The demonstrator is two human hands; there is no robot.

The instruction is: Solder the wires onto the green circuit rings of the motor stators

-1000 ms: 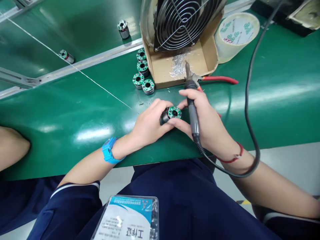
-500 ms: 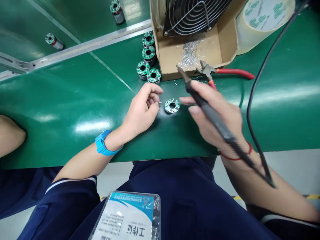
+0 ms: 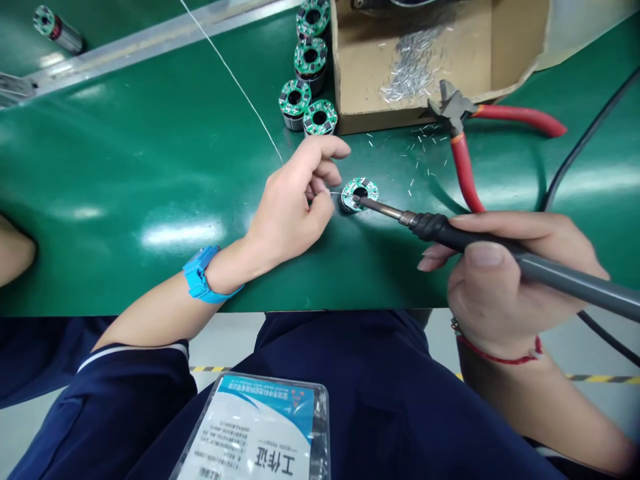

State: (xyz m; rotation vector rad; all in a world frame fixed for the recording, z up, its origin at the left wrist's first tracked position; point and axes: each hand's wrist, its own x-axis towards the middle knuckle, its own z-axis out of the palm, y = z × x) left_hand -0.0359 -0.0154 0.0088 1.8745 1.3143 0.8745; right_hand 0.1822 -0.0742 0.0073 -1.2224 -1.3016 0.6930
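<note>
My left hand (image 3: 300, 200) is closed, pinching a thin solder wire (image 3: 336, 193) whose end reaches the near motor stator. That stator, with a round green circuit board (image 3: 370, 190) on top, stands upright on the green bench. In my right hand (image 3: 520, 280) is a soldering iron (image 3: 440, 230), gripped like a pen. Its tip touches or lies just over the board, beside the centre hole and close to the wire's end. The wire also trails from behind my left hand towards the back left.
Several more board-topped stators (image 3: 295, 100) stand behind my left hand. A cardboard box (image 3: 360, 120) holds cut metal pins (image 3: 413, 67). Red-handled cutters (image 3: 465, 160) lean against its front edge, with clippings scattered nearby. Another person's elbow (image 3: 15, 250) rests at the left.
My right hand has swung the soldering iron down and right, bringing its tip to the board. My left hand still holds the wire there. The view has shifted closer.
</note>
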